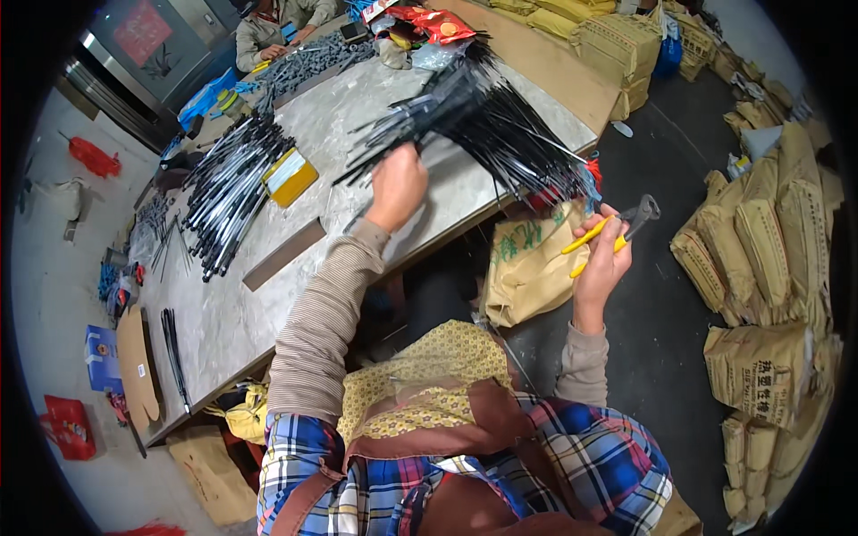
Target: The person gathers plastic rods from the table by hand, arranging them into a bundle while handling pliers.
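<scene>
My left hand (399, 189) is closed at the near end of a bundle of long, thin black rods (429, 112), which is partly smeared by motion. The bundle is raised over a larger heap of similar black rods (509, 134) at the table's right edge. Out past that edge, my right hand (603, 263) holds pliers (626, 234) with yellow handles and a dark metal head. The head points up and to the right, and the handles are spread apart. What the jaws are like inside is too small to tell.
On the grey table (304, 232) lie another rod pile (237, 192), a yellow box (290, 177) and a brown bar (284, 255). A paper sack (527, 277) stands below my right hand. Stacked sacks (760, 223) line the right side. A person (281, 31) sits at the far end.
</scene>
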Demonstrator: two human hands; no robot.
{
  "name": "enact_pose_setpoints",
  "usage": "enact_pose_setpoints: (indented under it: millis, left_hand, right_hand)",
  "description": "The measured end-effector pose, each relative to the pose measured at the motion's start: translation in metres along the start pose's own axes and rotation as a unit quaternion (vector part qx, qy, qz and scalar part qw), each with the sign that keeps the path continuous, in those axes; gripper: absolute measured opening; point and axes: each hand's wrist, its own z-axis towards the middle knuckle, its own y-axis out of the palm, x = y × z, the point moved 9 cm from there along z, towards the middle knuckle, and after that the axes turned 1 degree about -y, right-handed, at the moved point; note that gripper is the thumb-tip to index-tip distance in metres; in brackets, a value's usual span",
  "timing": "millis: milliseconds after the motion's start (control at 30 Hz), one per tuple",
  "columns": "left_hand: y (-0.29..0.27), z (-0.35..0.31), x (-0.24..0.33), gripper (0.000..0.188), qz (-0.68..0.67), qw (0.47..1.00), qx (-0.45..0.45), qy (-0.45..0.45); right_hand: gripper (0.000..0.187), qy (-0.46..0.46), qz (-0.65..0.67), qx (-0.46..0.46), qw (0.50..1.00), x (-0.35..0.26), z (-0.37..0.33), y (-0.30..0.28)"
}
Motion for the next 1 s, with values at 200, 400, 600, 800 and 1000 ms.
enact_pose_setpoints:
  millis: [200,400,600,800,1000]
  left_hand:
    - [-0.087,0.002,-0.046,0.027,-0.278,0.957,0.067,-0.049]
    - [-0.166,-0.07,-0.023,0.022,-0.58,0.806,-0.024,-0.113]
    - [-0.221,-0.134,-0.04,0.023,-0.571,0.816,0.0,-0.087]
    - [-0.247,-0.168,-0.048,0.024,-0.555,0.829,0.012,-0.067]
    - [-0.252,-0.177,-0.057,0.025,-0.542,0.838,0.016,-0.061]
  right_hand:
    - [0.035,0.056,-0.026,-0.059,0.996,0.0,-0.025,0.025]
    - [0.043,0.096,-0.029,-0.087,0.991,0.002,-0.042,0.017]
    - [0.041,0.128,-0.01,-0.089,0.988,0.009,-0.058,0.014]
    - [0.043,0.119,-0.021,-0.084,0.989,-0.011,-0.062,-0.014]
    - [0.039,0.143,0.013,-0.053,0.988,-0.009,-0.06,-0.043]
